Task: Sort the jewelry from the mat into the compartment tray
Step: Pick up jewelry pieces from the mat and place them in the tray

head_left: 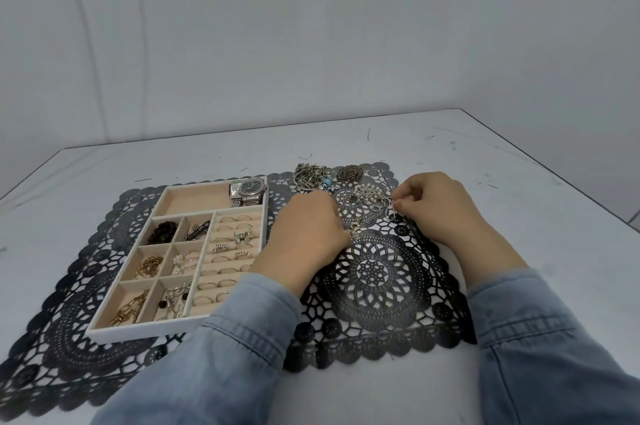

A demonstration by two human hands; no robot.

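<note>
Jewelry on the black openwork lace mat (381, 286) gathers at its far edge: a tangle of silver chains and pearl beads (369, 194), a cluster of silver hoops and pins (308, 175) with turquoise beads (327, 182) beside it, and a bronze rose-shaped brooch (349, 173) just right of those. The left hand (308, 234) lies knuckles-up on the mat between tray and tangle, its fingertips curled together on what seems to be a small glittering piece (356, 229), too small to name for certain. The right hand (436, 206) pinches a thin silver chain (393, 204) at the right end of the tangle, fingers curled over it. Both wrists come out of light blue denim sleeves (242, 338). Left of the hands, on the same mat, sits the white-rimmed, beige-lined compartment tray (138, 332). Its long far compartment holds a silver wristwatch with a dark dial (247, 192) at the right end. The small compartments hold a dark beaded piece (162, 232), a dark metal clip (197, 230), gold chains (149, 265) and mixed silver bits (173, 298). The ring rolls on the right carry silver rings (228, 251). Mat and tray rest on a scuffed white surface (519, 164).
</note>
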